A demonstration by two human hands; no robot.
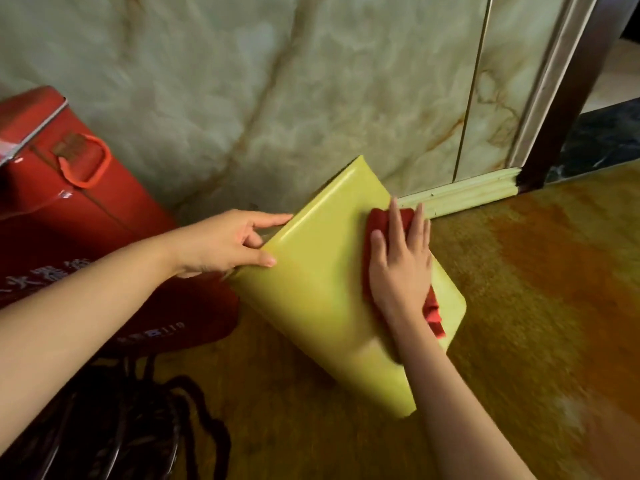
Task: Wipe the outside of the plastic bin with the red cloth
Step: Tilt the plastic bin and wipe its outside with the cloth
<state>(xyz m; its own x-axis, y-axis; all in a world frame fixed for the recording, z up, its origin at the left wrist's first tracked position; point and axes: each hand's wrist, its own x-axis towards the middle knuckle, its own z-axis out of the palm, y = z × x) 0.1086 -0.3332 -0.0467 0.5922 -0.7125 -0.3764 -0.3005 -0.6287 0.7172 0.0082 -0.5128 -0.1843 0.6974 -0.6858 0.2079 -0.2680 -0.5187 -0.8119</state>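
A yellow-green plastic bin (318,292) lies tilted on the floor, one flat side facing up, its far end near the wall. My left hand (228,242) grips its left edge, thumb on the top face and fingers along the side. My right hand (398,268) lies flat on the upper face, fingers spread, pressing the red cloth (377,223) against it. The cloth shows beyond my fingertips and again below my wrist, near the bin's right edge; the rest of it is hidden beneath my palm.
A red metal box (79,209) with a handle stands to the left, close to the bin. A marbled wall (277,91) rises behind. A dark door frame (561,126) is at the right. Black cords (145,417) lie at bottom left. Orange-brown floor (536,289) spreads right.
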